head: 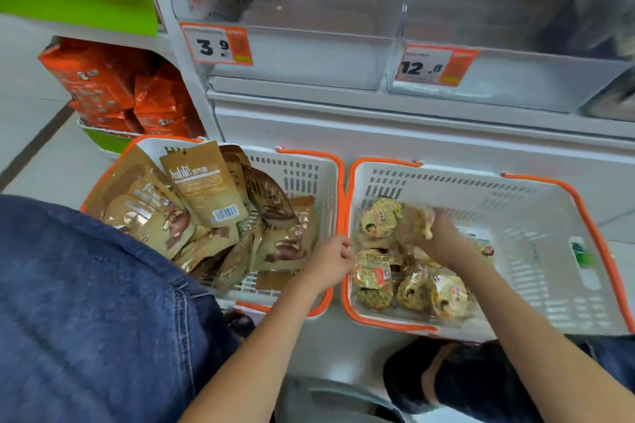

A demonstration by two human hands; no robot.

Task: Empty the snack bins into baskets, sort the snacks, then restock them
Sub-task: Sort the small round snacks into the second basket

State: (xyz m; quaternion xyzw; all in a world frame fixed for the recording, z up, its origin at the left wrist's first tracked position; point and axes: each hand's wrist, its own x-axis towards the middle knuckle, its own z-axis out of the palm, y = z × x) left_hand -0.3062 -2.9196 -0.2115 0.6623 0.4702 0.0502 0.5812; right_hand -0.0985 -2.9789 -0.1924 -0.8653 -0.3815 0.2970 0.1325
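Reading "3.9" (215,45) and "12.8" (433,65), tags front clear bins (309,10); right hand (434,233) clutches a snack (412,220), left hand (331,259) curled, grip unclear.

My bare left hand (328,263) reaches toward one o'clock with fingers curled, while my right hand (438,233) stretches toward eleven, fingers pinching a clear-wrapped yellow snack pack (410,221).
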